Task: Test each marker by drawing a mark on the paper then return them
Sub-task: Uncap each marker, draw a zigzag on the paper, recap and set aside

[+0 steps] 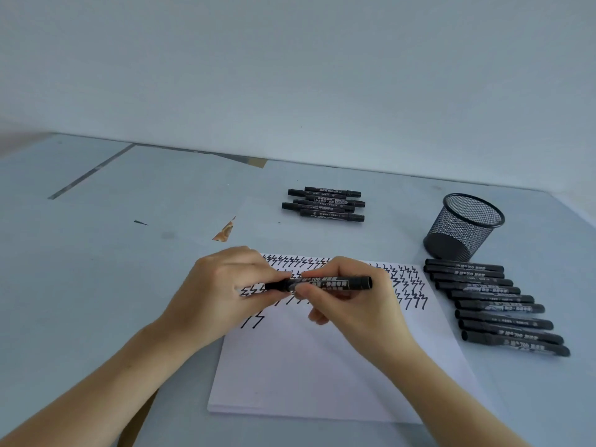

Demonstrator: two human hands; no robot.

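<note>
A black marker lies level above the white paper stack, held in both hands. My left hand pinches its capped left end. My right hand grips the barrel with curled fingers. Rows of black zigzag marks cover the paper's upper part, partly hidden by the hands. A row of several black markers lies on the table right of the paper. Another small pile of black markers lies beyond the paper.
A black mesh pen cup stands upright at the right, behind the marker row. A torn brown scrap lies left of the far pile. The grey table ends at a pale wall behind.
</note>
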